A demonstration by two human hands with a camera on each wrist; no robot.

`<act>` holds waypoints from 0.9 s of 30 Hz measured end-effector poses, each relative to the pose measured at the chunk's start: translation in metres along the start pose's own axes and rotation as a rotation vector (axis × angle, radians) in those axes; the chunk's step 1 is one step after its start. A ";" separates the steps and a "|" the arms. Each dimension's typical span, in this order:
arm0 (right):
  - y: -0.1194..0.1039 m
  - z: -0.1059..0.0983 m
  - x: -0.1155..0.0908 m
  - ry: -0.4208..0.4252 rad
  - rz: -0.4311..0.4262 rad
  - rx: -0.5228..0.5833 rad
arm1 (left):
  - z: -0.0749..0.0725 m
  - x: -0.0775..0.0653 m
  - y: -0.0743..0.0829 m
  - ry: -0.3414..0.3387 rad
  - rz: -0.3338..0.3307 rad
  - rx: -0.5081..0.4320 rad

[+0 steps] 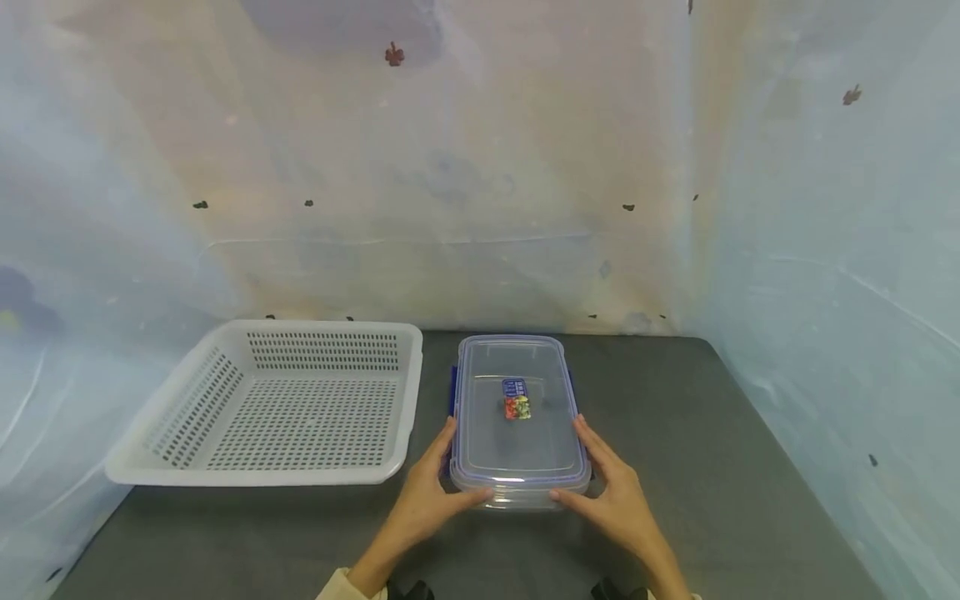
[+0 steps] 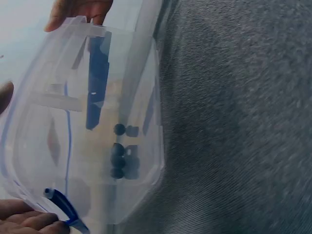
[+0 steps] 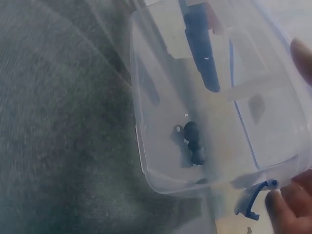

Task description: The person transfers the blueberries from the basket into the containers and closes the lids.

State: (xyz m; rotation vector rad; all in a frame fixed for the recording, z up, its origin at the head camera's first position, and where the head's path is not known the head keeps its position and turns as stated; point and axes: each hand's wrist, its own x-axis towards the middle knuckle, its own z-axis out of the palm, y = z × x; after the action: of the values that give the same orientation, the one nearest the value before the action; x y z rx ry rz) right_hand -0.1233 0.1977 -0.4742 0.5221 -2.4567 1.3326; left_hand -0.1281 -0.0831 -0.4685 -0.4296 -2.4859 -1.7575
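Observation:
A clear plastic food container (image 1: pixel 487 442) with a blue-edged lid stands in front of me, its long side running away from me. A small fruit label (image 1: pixel 517 400) sits on the lid. My left hand (image 1: pixel 423 500) grips its left side, thumb at the near edge. On the right side, my right hand (image 1: pixel 618 500) holds it in the same way. In the left wrist view a blue latch (image 2: pixel 64 205) sticks out beside the left fingers. Another blue latch (image 3: pixel 254 200) hangs outward next to the right fingers in the right wrist view. Dark round shapes (image 3: pixel 194 141) show through the wall.
A white perforated plastic basket (image 1: pixel 397 462) stands to the left of the container, close to it. Both rest on a dark grey table (image 1: pixel 712 467). Pale printed sheeting (image 1: pixel 480 167) encloses the back and both sides.

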 end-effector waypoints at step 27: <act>0.004 0.007 -0.015 0.078 -0.035 0.137 | 0.009 -0.006 -0.006 0.049 0.086 -0.062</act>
State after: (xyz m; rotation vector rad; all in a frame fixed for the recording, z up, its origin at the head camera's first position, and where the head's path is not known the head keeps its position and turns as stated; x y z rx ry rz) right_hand -0.1121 0.1967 -0.4870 0.5326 -2.2953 1.4858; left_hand -0.1226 -0.0777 -0.4783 -0.4834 -2.3483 -1.7940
